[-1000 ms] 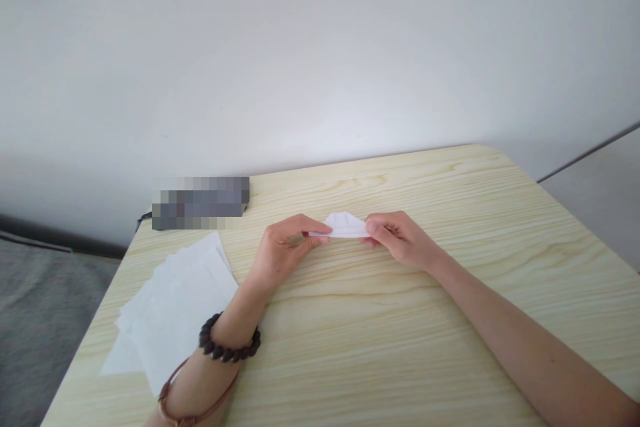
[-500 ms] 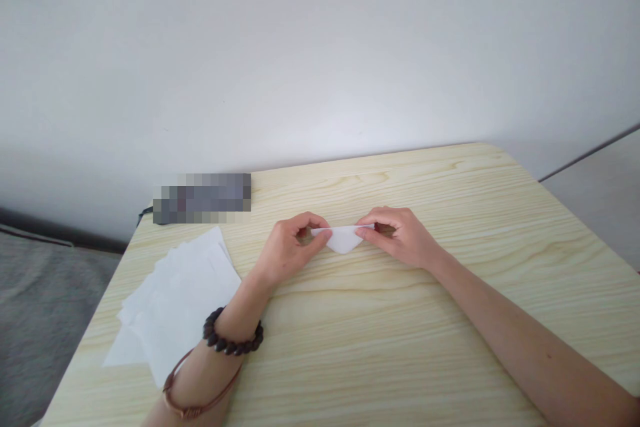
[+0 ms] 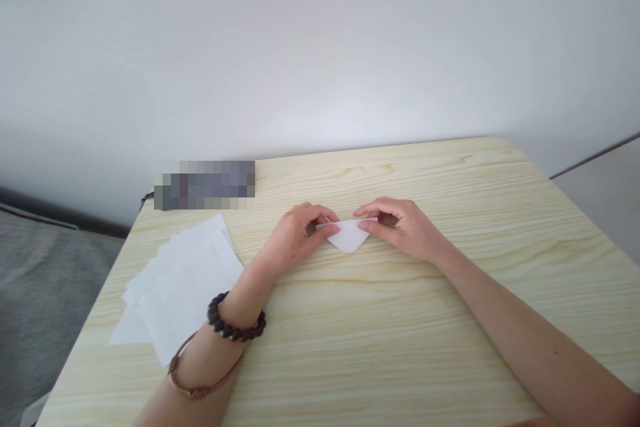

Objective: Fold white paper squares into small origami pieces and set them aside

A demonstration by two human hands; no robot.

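Note:
A small folded piece of white paper (image 3: 349,236) lies between my hands near the middle of a light wooden table (image 3: 400,320), its point aimed toward me. My left hand (image 3: 299,235) pinches its left corner with thumb and fingers closed. My right hand (image 3: 400,227) pinches its right corner the same way. The left wrist carries a dark bead bracelet and a thin brown band.
A loose stack of white paper sheets (image 3: 180,283) lies on the table's left side. A blurred dark object (image 3: 205,185) rests at the back left edge against the white wall. Grey floor shows past the left edge.
The folded paper was turned over: its point faced away from me a second ago and now faces me. Both hands kept hold of its corners and shifted slightly farther from me.

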